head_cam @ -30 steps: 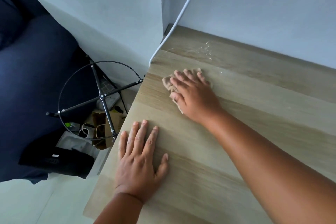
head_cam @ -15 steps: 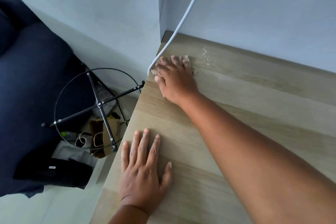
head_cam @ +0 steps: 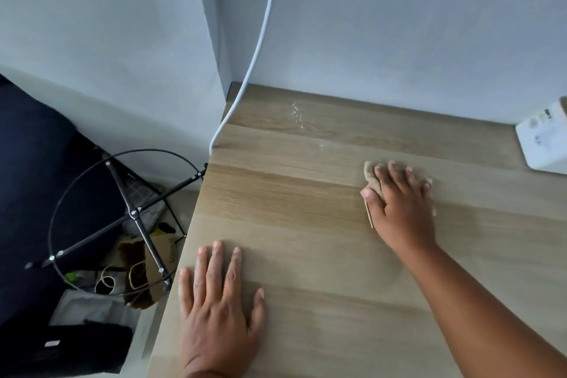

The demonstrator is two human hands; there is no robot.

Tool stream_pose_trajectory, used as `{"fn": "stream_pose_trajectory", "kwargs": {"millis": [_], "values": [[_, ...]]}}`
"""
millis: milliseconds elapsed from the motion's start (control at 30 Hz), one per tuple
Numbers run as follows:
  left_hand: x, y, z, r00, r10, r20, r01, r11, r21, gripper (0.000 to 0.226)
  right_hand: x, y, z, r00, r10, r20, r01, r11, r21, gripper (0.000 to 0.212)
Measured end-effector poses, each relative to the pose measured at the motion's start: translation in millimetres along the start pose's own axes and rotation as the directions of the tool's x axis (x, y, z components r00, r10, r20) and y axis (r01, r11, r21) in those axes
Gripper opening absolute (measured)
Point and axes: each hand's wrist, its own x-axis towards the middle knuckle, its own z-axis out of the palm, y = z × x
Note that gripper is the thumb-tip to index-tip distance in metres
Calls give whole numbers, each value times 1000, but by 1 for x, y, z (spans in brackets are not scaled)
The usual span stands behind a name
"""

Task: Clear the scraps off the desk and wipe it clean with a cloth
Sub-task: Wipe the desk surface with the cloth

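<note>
1. A person's right hand (head_cam: 399, 202) presses a small tan cloth (head_cam: 372, 173) flat against the pale wooden desk (head_cam: 291, 209) — the folded rag lies under the palm and fingers, with one corner showing past the fingertips and a thin edge running beside the thumb.

2. The cloth looks soft, light and limp; it would likely bunch or slide out if pinched at a corner, so a broad, flat press from above, fingers covering most of it, seems the surest hold for wiping.

3. The right fingers (head_cam: 395, 172) are extended and slightly fanned over the cloth, thumb tucked along its near-left edge; nothing is pinched — the grip is downward pressure only.

4. The right forearm reaches in from the lower right, wrist low, the hand pointing toward the wall.

5. The left hand (head_cam: 219, 307) rests palm-down on bare wood close to the desk's left edge, fingers straight and loosely spread, holding nothing; it appears to brace the body.

6. A faint trail of white specks (head_cam: 297, 115) lies beyond and to the left of the right fingertips, well apart from the cloth; that patch looks not yet wiped.

7. A white cable (head_cam: 260, 46) drops past the desk's far-left corner, and a white box (head_cam: 543, 141) sits beyond the right hand's little-finger side.
</note>
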Motion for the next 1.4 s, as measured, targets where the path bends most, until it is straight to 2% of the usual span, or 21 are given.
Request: {"fn": "stream_pose_trajectory", "kwargs": {"millis": [100,167,267,400,533,600,700,800,833,900,1000,1133,1400], "values": [[0,2,-1,1000,-2,10,2,1000,1,80,37,-25,2,988,153,-2,-152,987,56,62],[0,3,-2,1000,-5,10,5,1000,-2,80,59,-50,1,987,158,5,-158,983,94,61],[1,4,-3,1000,-10,6,10,1000,-9,79,72,-94,3,1000,-18,8,17,997,82,59],[-1,3,-3,999,-25,22,26,1000,-15,80,32,-127,12,954,-300,23,297,951,82,61],[-1,2,-2,1000,-21,4,21,1000,-23,79,-30,-93,17,872,-489,30,486,871,73,63],[-1,2,-4,1000,-21,19,22,999,-26,80,-57,-59,19,859,-511,35,510,859,43,63],[0,11,-8,997,-71,23,72,997,-38,81,-84,2,19,910,-415,-10,415,909,42,65],[17,31,-12,976,-219,-8,217,971,-102,76,-90,54,12,972,-233,-33,234,972,33,68],[24,36,-13,973,-232,-10,229,966,-116,74,-86,64,9,984,-174,-31,175,984,34,69],[37,40,-10,989,-151,11,151,984,-95,77,-74,76,5,996,-86,-35,87,995,46,70],[56,37,-5,996,-54,64,56,998,-21,87,-49,74,2,999,-10,-41,11,999,42,72],[63,37,1,995,-89,51,89,996,8,90,-14,61,1,998,64,-18,-63,997,35,74],[66,37,2,996,-84,40,83,996,25,88,37,19,-4,994,105,4,-105,991,78,69]]}}
